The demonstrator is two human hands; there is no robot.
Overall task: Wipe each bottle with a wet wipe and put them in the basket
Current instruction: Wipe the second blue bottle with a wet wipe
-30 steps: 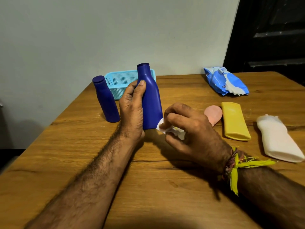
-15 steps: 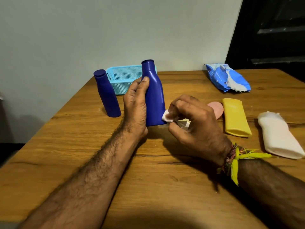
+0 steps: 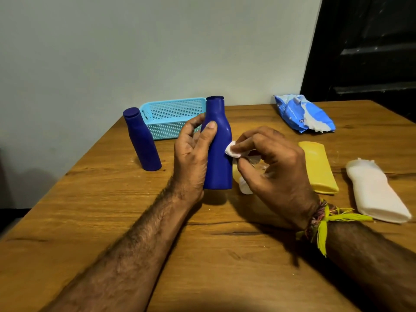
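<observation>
While our left hand (image 3: 191, 154) gripped the blue bottle (image 3: 218, 149), we wiped its side.
Our right hand (image 3: 272, 163) pinched the wet wipe (image 3: 231, 151); smooth, stiff plastic probably handled best mid-body.

Upright blue bottle (image 3: 219, 152), white wipe (image 3: 231, 151) against it, basket (image 3: 171, 118) behind.

I see a wooden table (image 3: 94, 221) carrying a blue bottle (image 3: 141, 140), a light-blue basket (image 3: 171, 118), a wipes packet (image 3: 304, 115), a yellow bottle (image 3: 319, 167) and what looks like a white bottle (image 3: 378, 194) lying flat.
</observation>
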